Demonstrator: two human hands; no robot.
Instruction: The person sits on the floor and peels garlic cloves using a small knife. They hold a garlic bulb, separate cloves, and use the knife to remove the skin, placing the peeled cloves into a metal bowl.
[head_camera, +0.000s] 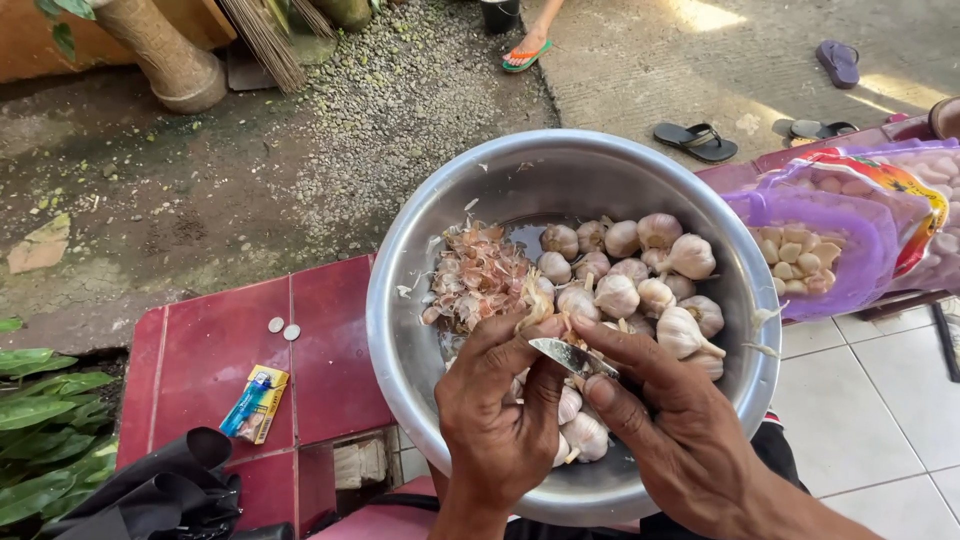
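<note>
While both hands work over the steel bowl (420, 330), the left hand (497, 420) pinches a garlic bulb (537, 300) between thumb and fingers, closed firmly on it just above the bowl's near side. The right hand (680, 430) is clamped on a small knife (570, 356), whose blade lies almost level, its tip pointing left toward the left thumb. The bulb sits up and slightly left of the blade tip, just beside it, so the left hand is the nearer of the 2 to the bulb; the knife edge meets it from the right. Whether steel touches garlic at this instant is hard to tell.

Loose papery skins (478, 275) pile in the bowl's left half; unpeeled bulbs (640, 270) crowd its right half. Beyond the rim, a purple basket (850, 270) holds peeled cloves (800, 255). On the red tiles (210, 350) lie 2 coins (283, 328) and a small packet (254, 403).
</note>
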